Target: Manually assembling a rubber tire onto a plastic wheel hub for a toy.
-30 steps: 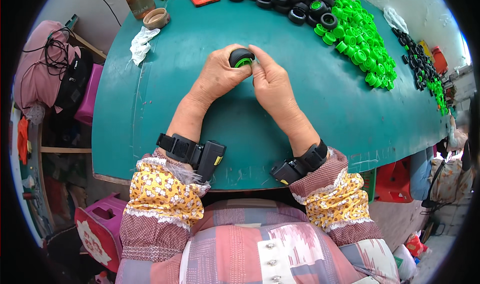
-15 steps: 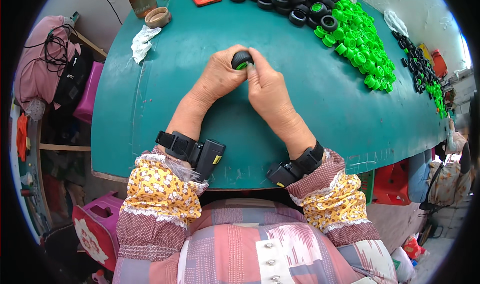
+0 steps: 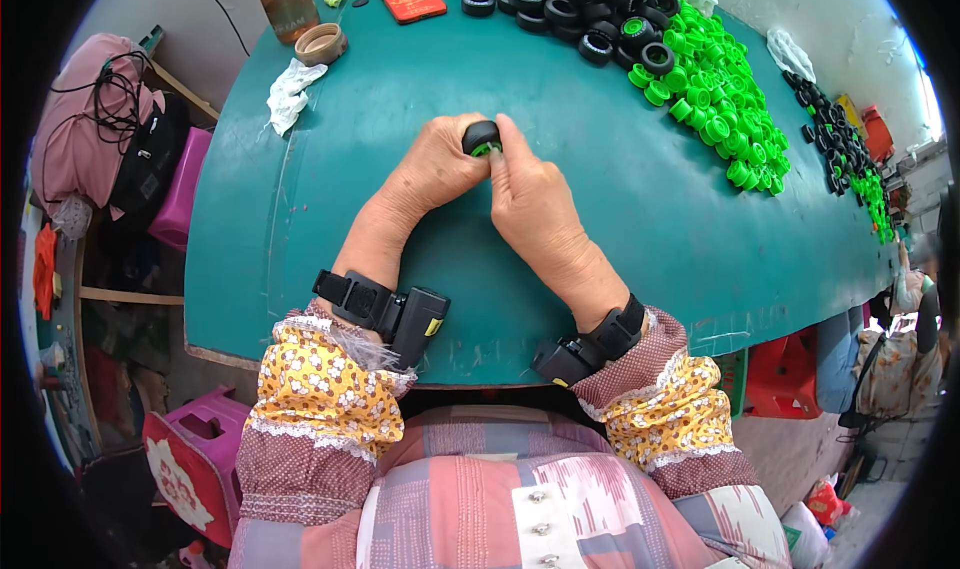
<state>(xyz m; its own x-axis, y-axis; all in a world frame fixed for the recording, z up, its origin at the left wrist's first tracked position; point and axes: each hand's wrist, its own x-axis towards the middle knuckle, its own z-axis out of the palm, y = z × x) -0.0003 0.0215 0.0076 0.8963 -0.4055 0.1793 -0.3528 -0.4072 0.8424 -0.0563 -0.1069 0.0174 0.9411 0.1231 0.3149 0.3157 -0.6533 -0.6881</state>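
- Bare desk (image 3: 640,209) lies open either side of the hands (image 3: 440,167).
- Far right, heaped black tyres (image 3: 585,17) and green hubs (image 3: 718,99) block passage.
- Far left, tissue (image 3: 293,91), brown lid (image 3: 322,56) and bottle (image 3: 288,7) stand in the way.

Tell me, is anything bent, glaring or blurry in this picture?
Head view: the green table looks bowed, black framing the scene; head view: a bright strip near the right rim looks washed out; head view: the left hand and right hand look sharper, the far-right black pile softer.
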